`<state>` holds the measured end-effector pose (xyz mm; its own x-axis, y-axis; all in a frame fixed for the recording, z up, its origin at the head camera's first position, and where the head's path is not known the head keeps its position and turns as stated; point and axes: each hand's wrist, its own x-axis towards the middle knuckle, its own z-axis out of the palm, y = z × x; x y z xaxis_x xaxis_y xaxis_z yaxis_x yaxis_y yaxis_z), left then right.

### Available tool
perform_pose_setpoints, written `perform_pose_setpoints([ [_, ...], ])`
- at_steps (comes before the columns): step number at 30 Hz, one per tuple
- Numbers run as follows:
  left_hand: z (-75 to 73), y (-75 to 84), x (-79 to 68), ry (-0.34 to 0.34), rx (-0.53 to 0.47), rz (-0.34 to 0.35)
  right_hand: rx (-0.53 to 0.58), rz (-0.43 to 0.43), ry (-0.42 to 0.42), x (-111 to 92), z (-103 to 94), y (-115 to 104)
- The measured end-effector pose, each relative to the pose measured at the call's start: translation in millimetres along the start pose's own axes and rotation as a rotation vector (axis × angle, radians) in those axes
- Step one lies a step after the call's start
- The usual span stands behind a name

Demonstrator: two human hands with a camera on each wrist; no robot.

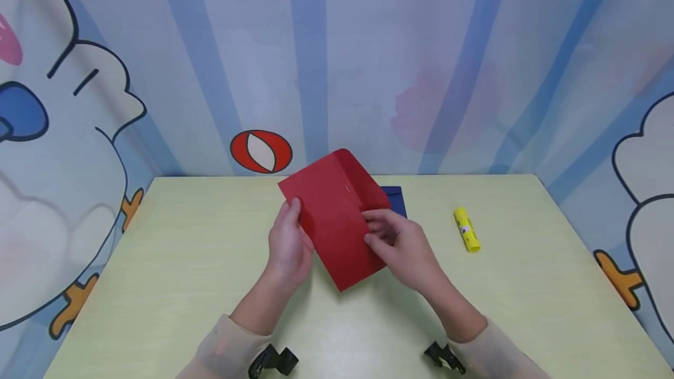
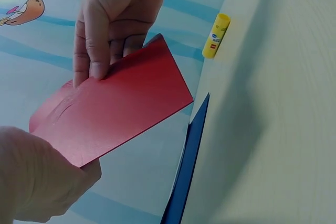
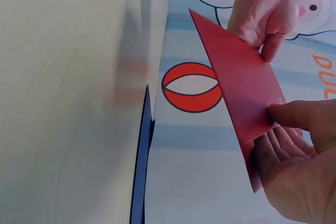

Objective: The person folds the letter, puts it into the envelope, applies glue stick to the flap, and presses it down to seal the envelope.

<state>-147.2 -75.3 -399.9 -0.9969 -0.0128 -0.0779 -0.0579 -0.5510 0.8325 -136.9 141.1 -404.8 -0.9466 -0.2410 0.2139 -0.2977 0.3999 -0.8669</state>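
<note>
Above the table, both hands hold a red envelope [image 1: 329, 215], tilted, with its flap [image 1: 368, 183] standing out on the right side. The left hand [image 1: 288, 244] grips the envelope's left edge, thumb on the near face. On the opposite side, the right hand [image 1: 402, 244] pinches the edge at the opening. Its thumb lies on the near face, and its other fingers reach in between that face and the flap, as the right wrist view shows. A blue envelope [image 1: 396, 199] lies on the table behind, mostly hidden by the red one in the head view.
A yellow glue stick [image 1: 467, 230] lies on the pale table [image 1: 200, 262], right of the hands. A wall with cartoon prints [image 1: 358, 63] rises along the table's back edge. Black camera mounts [image 1: 274, 361] sit at both wrists.
</note>
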Motion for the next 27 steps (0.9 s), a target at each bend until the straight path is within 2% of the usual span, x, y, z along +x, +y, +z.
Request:
perform_pose_setpoints([
  [4,0.5,-2.9,0.1,0.014,-0.004,0.015,0.118,0.061,-0.039,0.5,0.3,0.2],
  [10,1.0,-4.6,0.3,0.011,-0.023,0.036,0.184,0.088,-0.039,-0.5,1.0,-0.6],
  [16,0.7,-5.2,-1.1,-0.015,-0.011,0.021,0.202,0.129,-0.064,-1.7,0.1,-0.1],
  [27,3.5,-5.8,-3.6,-0.039,0.039,0.003,0.205,0.142,-0.08,-1.1,0.3,0.3],
])
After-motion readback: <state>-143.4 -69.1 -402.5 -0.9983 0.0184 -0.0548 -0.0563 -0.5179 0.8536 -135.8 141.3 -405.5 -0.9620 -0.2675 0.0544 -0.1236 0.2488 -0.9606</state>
